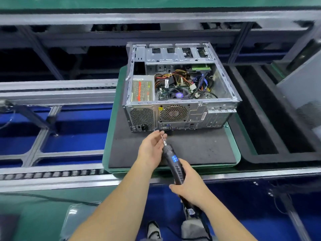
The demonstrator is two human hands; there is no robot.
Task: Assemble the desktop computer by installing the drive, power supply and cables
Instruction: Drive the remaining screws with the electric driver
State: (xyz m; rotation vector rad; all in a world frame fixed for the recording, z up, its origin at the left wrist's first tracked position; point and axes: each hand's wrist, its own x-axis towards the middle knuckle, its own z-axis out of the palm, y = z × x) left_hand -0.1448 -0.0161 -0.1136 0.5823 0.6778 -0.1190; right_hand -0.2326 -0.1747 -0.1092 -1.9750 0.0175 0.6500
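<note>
An open grey computer case (224,84) lies on its side on a black mat, rear panel toward me. Inside sit the power supply (142,90) at the left, coloured cables (178,79), a CPU fan (178,94) and a green-boarded drive (201,67) at the back right. My right hand (189,186) grips a black electric screwdriver (173,164) by its body, tip pointing up toward the case's lower rear. My left hand (151,146) pinches the screwdriver's bit (163,137) just in front of the rear panel.
The mat rests on a green pallet (111,136) on a conveyor with metal rails (52,174). A second black tray (271,119) and a grey case panel (302,94) stand at the right. A clear plastic tray (74,216) lies at lower left.
</note>
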